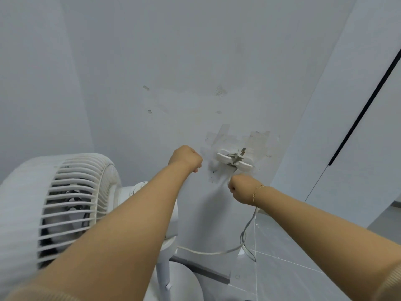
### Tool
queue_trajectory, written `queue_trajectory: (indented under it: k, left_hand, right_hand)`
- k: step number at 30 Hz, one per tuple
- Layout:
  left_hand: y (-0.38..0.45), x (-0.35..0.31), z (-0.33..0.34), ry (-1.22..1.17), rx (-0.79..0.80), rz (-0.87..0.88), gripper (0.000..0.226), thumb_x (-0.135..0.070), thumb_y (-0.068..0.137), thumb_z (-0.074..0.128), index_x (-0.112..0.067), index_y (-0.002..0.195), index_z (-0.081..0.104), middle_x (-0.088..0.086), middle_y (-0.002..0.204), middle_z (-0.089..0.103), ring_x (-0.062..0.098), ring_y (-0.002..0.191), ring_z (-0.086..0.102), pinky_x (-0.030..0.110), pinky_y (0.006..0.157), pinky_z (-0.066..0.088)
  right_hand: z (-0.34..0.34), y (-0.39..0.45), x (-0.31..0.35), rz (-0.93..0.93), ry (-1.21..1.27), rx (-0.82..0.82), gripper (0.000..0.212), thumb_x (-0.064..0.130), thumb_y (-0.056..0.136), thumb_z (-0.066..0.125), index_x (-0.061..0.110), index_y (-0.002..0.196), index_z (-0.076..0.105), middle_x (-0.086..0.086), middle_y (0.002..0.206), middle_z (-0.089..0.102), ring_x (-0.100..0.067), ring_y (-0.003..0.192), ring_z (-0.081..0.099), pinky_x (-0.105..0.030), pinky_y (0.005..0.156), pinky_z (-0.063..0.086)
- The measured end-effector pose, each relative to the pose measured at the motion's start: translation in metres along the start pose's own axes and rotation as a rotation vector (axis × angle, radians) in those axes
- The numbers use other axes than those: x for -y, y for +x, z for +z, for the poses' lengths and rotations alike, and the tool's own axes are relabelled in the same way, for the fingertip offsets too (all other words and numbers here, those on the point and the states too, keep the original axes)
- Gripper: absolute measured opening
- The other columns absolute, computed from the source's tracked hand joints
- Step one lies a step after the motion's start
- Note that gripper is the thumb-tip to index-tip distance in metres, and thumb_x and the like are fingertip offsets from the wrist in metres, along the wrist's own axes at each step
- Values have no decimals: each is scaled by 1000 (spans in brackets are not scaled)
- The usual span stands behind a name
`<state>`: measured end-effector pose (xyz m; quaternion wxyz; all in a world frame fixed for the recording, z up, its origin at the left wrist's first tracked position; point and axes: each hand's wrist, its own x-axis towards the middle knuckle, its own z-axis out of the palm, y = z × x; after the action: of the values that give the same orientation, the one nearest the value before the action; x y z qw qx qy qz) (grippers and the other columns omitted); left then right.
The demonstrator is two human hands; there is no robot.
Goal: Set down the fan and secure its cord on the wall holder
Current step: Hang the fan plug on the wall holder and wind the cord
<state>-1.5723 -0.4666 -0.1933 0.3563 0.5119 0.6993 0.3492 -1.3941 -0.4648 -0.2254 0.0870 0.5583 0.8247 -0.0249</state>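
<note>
Fan (65,203) standing on floor at left, cord (245,233) rising to closed right hand (240,189) under wall holder (234,160). Left hand (186,158) fisted beside it, contents unclear. Cord-securing step; next, looping over holder arms.

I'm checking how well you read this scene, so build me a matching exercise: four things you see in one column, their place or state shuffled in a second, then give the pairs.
Things
1. fan
2. wall holder
3. cord
4. bracelet

Places or states
A. taped to the wall
B. on the right wrist
C. standing at the left, grille up
D. hanging from the right hand toward the floor

Pairs: 1-C, 2-A, 3-D, 4-B
</note>
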Motion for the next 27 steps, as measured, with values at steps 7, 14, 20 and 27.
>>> queue_trajectory:
  k: [7,14,20,27]
  left_hand:
    - [10,7,-11,2,-18,-44,26,-6,86,51,-1,104,68,14,99,74,28,85,71,30,88,52]
    - [5,5,-3,37,20,-22,23,-10,84,52,-3,100,67,11,95,74,27,89,72,34,89,54]
    - [1,6,-4,70,29,-24,24,-9,83,51,-3,97,69,14,95,73,27,91,70,34,88,54]
    - [0,3,-2,88,95,-10,23,-11,86,53,-3,101,68,11,99,74,26,94,70,35,90,53]
  right_hand:
    - [-19,12,20,-2,-1,14,36,-9,82,43,11,54,31,-7,58,38,-33,73,56,-25,47,33]
    - [-72,28,49,24,-113,-196,30,0,90,52,5,63,41,-4,65,38,-30,78,49,-29,67,36]
    - [-92,35,47,38,-128,-281,10,5,91,55,-4,93,59,-22,108,60,-37,98,59,-32,71,40]
    - [-106,28,21,64,-43,-369,24,20,88,64,-3,94,65,-24,103,65,-38,97,61,-34,72,44]
